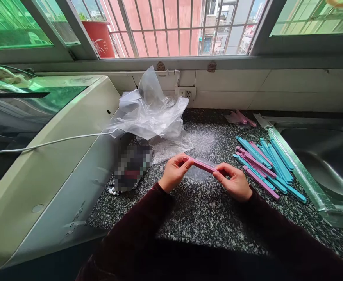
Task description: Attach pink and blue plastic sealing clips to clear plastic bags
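Between my two hands stretches a pink plastic bag-sealing clip (pixel 203 164), held level above the counter. My left hand (pixel 174 172) pinches its left end between thumb and fingers, and my right hand (pixel 233 182) grips the right end the same way. A small clear plastic bag (pixel 199 174) shows along and below the clip; whether it is caught in the clip I cannot tell. To the right of my right hand lies a loose pile of blue clips (pixel 279 166) and pink clips (pixel 261 182). Farther back, more pink clips (pixel 243 118) rest on clear film.
Crumpled clear plastic bags (pixel 156 113) heap up against the wall, beside a blurred-out dark object (pixel 133 168). A pale appliance (pixel 80 113) with a white cable (pixel 57 141) across it stands left. The metal sink (pixel 300 168) borders the speckled counter (pixel 195 222) at right.
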Motion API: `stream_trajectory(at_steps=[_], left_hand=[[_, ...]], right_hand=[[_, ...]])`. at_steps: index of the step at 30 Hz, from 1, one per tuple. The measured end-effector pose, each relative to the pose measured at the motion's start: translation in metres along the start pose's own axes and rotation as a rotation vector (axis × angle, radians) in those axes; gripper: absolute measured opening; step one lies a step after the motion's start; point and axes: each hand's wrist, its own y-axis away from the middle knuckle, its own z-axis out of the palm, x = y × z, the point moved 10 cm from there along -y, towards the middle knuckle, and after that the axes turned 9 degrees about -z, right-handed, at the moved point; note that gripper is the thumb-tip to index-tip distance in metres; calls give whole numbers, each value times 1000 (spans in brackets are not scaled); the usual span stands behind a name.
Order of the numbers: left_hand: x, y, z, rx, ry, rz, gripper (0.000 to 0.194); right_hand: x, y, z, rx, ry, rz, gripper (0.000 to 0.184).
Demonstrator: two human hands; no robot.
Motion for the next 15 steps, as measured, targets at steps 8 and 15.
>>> stream_trajectory(at_steps=[8, 15], left_hand=[[-29, 0, 29, -307, -307, -135, 28], [-35, 8, 41, -447, -310, -215, 27]], right_hand=[[15, -1, -27, 191, -52, 69, 31], [24, 1, -26, 169, -86, 75, 30]])
